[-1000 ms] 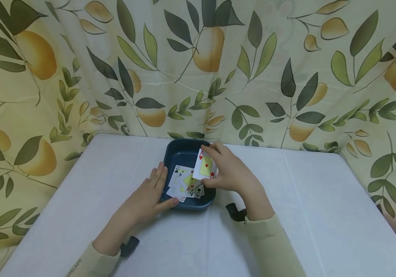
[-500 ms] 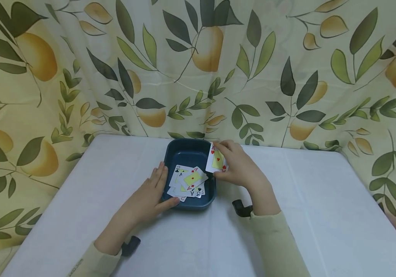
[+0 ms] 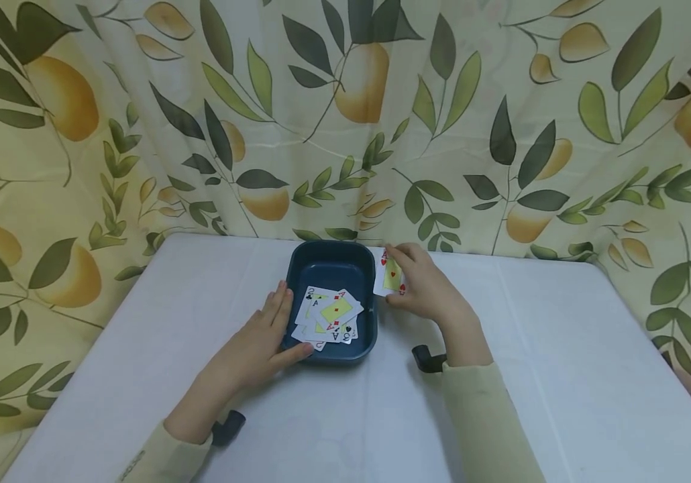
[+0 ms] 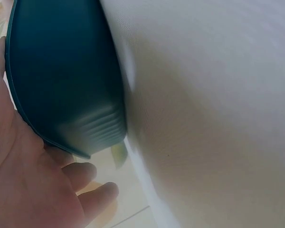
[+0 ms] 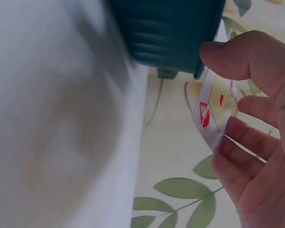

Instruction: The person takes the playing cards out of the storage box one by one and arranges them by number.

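A dark blue rectangular tray (image 3: 331, 253) stands near the table's far edge, with several overlapping playing cards (image 3: 327, 315) lying face up inside it. My left hand (image 3: 256, 345) rests along the tray's left side, fingers fairly straight and thumb over the near-left rim; the left wrist view shows its palm against the tray wall (image 4: 66, 71). Just off the tray's right rim, my right hand (image 3: 433, 288) pinches an ace of hearts (image 3: 389, 274) between thumb and fingers. In the right wrist view the card (image 5: 216, 102) is held edge-on beside the tray wall (image 5: 166, 33).
A white cloth covers the table (image 3: 502, 376), whose far edge runs just behind the tray. Beyond it hangs a curtain (image 3: 333, 154) printed with leaves and fruit. Dark wrist cameras (image 3: 429, 359) sit at both cuffs.
My right hand has carried the ace of hearts rightward, from over the tray to beyond its right rim. The left hand and the tray have stayed nearly in place.
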Motion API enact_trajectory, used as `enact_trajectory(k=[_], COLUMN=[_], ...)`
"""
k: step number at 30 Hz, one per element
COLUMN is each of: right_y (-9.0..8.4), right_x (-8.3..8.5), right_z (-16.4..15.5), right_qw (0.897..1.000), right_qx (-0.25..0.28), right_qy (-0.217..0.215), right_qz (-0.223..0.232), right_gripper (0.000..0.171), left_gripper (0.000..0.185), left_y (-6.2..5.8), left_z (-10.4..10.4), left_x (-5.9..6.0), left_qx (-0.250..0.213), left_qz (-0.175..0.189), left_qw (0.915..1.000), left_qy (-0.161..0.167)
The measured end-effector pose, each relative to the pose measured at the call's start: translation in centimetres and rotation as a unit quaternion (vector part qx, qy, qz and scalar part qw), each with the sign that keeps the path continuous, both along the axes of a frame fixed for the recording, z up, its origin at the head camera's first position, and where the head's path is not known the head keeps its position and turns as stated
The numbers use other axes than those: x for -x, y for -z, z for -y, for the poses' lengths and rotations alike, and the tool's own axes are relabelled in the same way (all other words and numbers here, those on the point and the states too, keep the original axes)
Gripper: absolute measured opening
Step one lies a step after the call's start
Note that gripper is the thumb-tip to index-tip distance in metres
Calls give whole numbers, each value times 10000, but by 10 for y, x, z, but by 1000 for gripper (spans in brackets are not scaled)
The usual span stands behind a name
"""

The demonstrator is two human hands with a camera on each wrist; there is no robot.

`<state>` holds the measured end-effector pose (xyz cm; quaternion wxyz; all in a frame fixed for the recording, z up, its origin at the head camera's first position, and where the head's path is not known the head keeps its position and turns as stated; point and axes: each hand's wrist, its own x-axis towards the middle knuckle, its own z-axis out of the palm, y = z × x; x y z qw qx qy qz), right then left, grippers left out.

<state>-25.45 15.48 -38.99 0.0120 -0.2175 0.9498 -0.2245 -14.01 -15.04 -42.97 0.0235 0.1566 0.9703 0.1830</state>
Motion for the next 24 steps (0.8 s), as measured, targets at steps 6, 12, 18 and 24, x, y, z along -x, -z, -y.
enact_trajectory(k=[6, 12, 18, 24], right_y=[9, 20, 29, 32], right_x=[6, 13, 20, 25], right_z=[-5, -12, -21, -23], right_qw=[9999, 9998, 9986, 9976], right_qx=[78, -27, -298, -377], right_qy=[-21, 54, 69, 8], right_qz=[93, 199, 441, 581], right_gripper=[89, 88, 83, 79], left_gripper=[106, 106, 106, 106], left_y=[1, 2, 3, 1], left_z=[0, 0, 0, 1], left_x=[0, 0, 1, 1], left_qx=[-24, -33, -43, -29], left_qz=[16, 30, 22, 32], left_qw=[10000, 10000, 10000, 10000], left_qy=[-20, -36, -21, -19])
